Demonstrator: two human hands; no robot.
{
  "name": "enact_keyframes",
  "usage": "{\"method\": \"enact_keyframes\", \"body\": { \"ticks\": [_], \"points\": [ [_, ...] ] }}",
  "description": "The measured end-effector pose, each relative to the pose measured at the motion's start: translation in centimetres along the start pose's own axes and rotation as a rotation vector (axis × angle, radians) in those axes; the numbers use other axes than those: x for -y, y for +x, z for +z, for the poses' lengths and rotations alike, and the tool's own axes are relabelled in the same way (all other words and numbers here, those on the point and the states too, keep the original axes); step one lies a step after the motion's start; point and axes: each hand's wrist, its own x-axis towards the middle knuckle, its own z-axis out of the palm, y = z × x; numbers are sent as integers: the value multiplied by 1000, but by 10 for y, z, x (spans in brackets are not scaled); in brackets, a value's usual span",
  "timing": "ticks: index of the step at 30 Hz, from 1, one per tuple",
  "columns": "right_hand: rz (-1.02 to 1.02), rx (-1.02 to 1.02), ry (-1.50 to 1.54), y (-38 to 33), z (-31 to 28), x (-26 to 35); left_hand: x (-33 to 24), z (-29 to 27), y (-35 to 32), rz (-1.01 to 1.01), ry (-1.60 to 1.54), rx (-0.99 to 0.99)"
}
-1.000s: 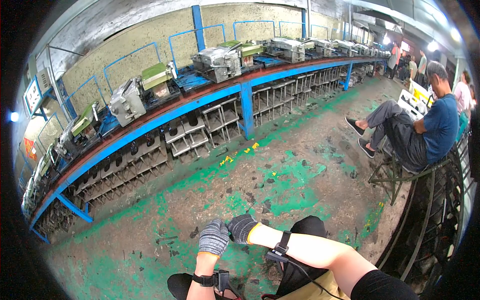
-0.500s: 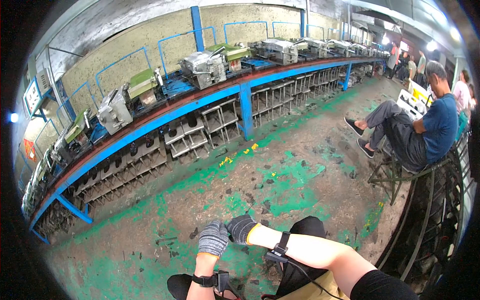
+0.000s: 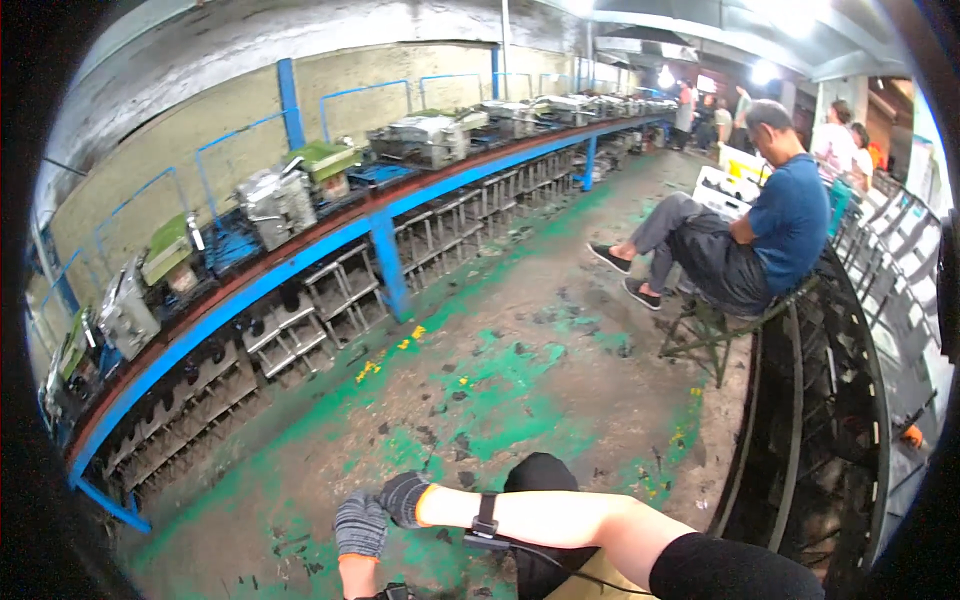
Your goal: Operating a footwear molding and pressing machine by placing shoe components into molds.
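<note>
Grey knitted work gloves cover both my hands, which meet low in the view above the floor, in front of my knees. My left hand (image 3: 360, 526) shows its back, and its fingers bend down out of sight. Against its upper right side rests my right hand (image 3: 404, 499), with the forearm reaching in from the right; its fingers are hidden as well. No object shows between or beneath the hands. A black strap with a small device (image 3: 485, 520) sits on my right wrist, and a cable runs from it. Below the right forearm lies my dark-clad knee (image 3: 540, 474).
A long blue-framed bench (image 3: 345, 240) carries metal moulds (image 3: 278, 208) along the left, with racks (image 3: 300, 335) beneath. A seated person (image 3: 785, 220) is on the right, before a white crate (image 3: 722, 190). A black conveyor-like track (image 3: 775, 420) curves along the right. Other people stand far back.
The view has swung to the right, so the bench, the seated person and my hands all appear further left. My hands also sit lower in the picture, still touching each other.
</note>
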Motion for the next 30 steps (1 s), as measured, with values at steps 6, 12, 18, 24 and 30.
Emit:
{"method": "enact_keyframes", "body": {
  "ticks": [6,12,18,24,30],
  "points": [
    [-37,-153,14,6,17,-4,-22,-24,-2,-128,-176,82],
    [-61,-115,20,1,-11,20,-28,-42,-1,-158,-331,-52],
    [-100,163,152,43,-13,6,27,22,55,-230,-470,107],
    [16,104,510,104,90,-12,62,-66,88,-272,-416,174],
    [316,-156,373,26,269,-110,-18,-181,235,-83,-388,231]
  ]
}}
